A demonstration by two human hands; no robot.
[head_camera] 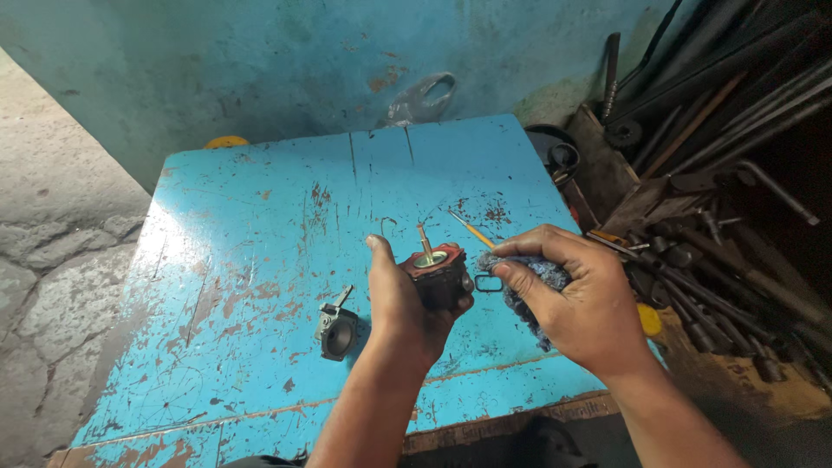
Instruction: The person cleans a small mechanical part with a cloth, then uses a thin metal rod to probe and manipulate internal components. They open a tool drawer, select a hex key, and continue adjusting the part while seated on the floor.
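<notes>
My left hand [407, 303] grips a small dark metal block with a reddish top face and a brass pin sticking up, a carburetor-like part [438, 270], held just above the blue table [260, 225]. My right hand [572, 290] is closed on a bluish rag [542, 273] right beside that part, with a small dark wire loop [488, 283] at its fingertips between the two hands. A thin yellow-handled tool [472, 230] lies on the table behind the hands.
A grey metal part with a lever [336, 329] lies on the table left of my left arm. A thin wire hook [386, 224] lies further back. Rods, pipes and tools [719, 173] are piled at the right. A plastic bag [420, 100] hangs on the wall.
</notes>
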